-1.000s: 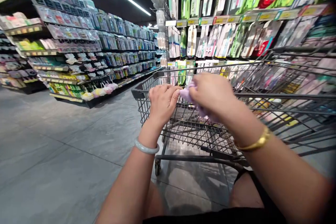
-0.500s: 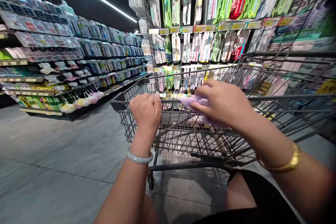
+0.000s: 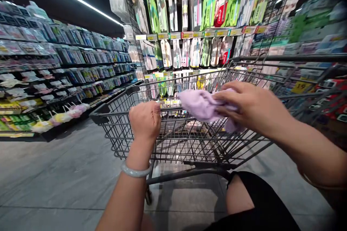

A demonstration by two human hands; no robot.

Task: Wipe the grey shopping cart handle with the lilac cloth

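Observation:
My left hand (image 3: 145, 121) is closed around the top rail of a dark grey wire shopping cart (image 3: 173, 148), a pale bangle on its wrist. To its right, my right hand (image 3: 246, 106) grips a crumpled light purple cloth (image 3: 199, 104) between thumb and fingers. The cloth's bunched end sticks out leftward over the cart's rail; whether it touches the rail I cannot tell. Part of the cloth is hidden behind the fingers. Through the wire mesh, the cart's inside shows only in part.
A rack of packaged toothbrushes (image 3: 195, 7) with price strips stands beyond the cart. Shelves of hanging packs (image 3: 94, 57) run along the left, with pastel bath puffs (image 3: 61, 117) low at their end. Grey tiled floor (image 3: 54, 177) lies below; a cart wheel (image 3: 148, 195) shows near my legs.
My right hand has drawn rightward and the purple cloth now shows more of itself, off to the left of the fingers. My left hand stays on the rail. The view has turned slightly right.

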